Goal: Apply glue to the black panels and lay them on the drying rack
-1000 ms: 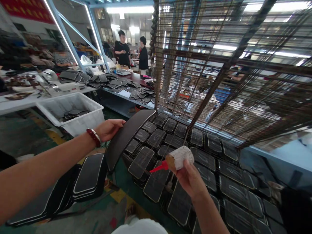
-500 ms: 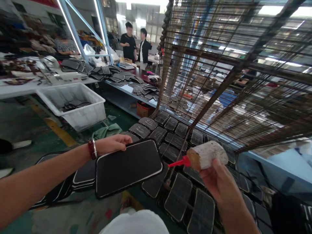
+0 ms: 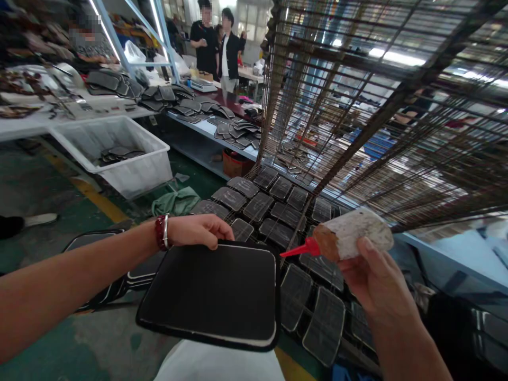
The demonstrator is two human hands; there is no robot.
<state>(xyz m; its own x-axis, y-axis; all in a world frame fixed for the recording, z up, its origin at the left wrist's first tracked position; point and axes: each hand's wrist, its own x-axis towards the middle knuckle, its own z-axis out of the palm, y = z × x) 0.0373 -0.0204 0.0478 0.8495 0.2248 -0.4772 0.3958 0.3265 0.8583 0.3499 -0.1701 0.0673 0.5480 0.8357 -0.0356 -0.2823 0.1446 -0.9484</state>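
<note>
My left hand grips the top edge of a black rounded panel, which has a pale line running around its border. Held in my right hand is a whitish, stained bottle lying nearly on its side. Its red nozzle points left, close to the panel's upper right corner; whether the tip touches is hard to tell. Under and behind the bottle, rows of similar dark panels lie on a wire rack.
Tilted wire racks rise at the right. A white bin with dark pieces stands at the left. More panels are stacked behind my left forearm. Two people stand beyond the bench; another person is at the far left.
The panel has come closer and turned, its face now lower and larger in view. My left hand has shifted right, and my right hand with the bottle has moved slightly right and up.
</note>
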